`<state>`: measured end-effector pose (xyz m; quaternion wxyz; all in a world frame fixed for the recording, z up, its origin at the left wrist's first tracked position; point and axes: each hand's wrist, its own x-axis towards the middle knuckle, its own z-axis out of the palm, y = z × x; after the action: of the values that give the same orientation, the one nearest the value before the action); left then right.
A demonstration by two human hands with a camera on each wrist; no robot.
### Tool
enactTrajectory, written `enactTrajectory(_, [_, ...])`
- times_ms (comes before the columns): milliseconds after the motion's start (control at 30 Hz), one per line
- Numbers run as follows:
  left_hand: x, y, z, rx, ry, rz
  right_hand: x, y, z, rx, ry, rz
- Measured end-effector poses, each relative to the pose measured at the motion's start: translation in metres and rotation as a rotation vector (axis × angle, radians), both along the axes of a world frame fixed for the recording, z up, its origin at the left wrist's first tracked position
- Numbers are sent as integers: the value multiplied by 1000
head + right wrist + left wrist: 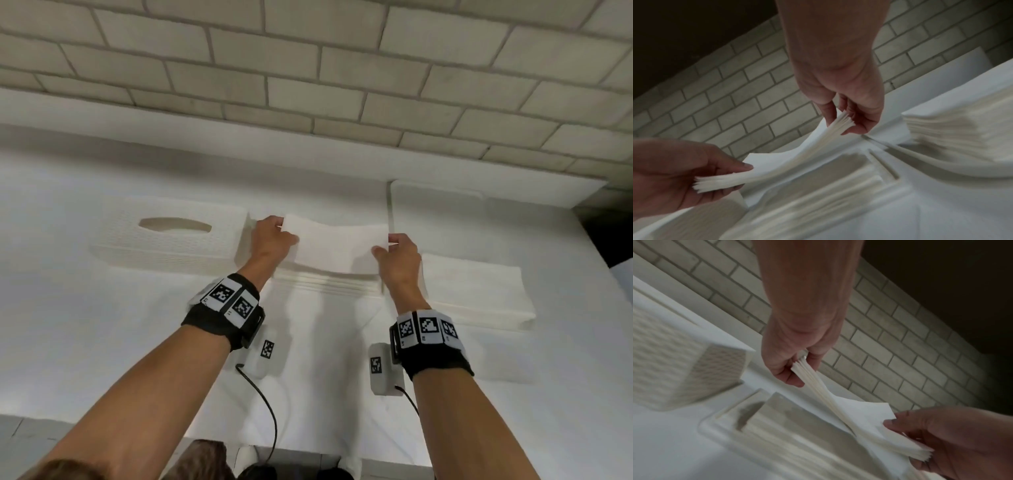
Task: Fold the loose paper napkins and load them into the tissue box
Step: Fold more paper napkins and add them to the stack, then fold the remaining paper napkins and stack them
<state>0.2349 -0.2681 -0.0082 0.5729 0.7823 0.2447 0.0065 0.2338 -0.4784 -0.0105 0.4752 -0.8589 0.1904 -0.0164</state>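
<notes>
Napkins (pixel 337 245) sag between my left hand (pixel 270 240) and right hand (pixel 399 255), each pinching an end; only wrist views show the stacked layers.

The rectangular woven-textured tissue box cover (pixel 171 236) is white. The stack of thin paper napkins (pixel 337 248) is plain white. The brick-patterned wall (pixel 308 68) is pale grey.

White napkin bundle (pixel 337 245) sags midair, right of woven tissue box (pixel 171 236).
</notes>
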Motion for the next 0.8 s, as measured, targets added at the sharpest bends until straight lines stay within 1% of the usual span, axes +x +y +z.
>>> enactTrajectory(100, [4, -4, -16, 66, 9, -5, 4, 3, -13, -29, 47, 10])
enactTrajectory(267, [7, -5, -29, 153, 24, -50, 10, 3, -30, -64, 72, 29])
enactTrajectory(367, [9, -4, -37, 211, 63, -78, 11, 3, -37, -127, 91, 45])
enactTrajectory(467, [11, -5, -44, 318, 99, -102, 9, 6, -44, -211, 77, 62])
enactTrajectory(567, [11, -5, -49, 395, 96, -128, 5, 9, -48, -294, 60, 104])
enactTrajectory(633, [9, -6, -49, 447, 116, -151, 3, 10, -48, -315, 61, 132])
enactTrajectory(667, [7, -6, -47, 461, 122, -146, 1, 9, -47, -313, 51, 128])
enactTrajectory(733, [5, -6, -42, 446, 75, -119, -4, 4, -40, -267, -7, 87])
enactTrajectory(800, [0, -5, -31, 353, -9, -54, -14, -4, -28, -191, -61, 51])
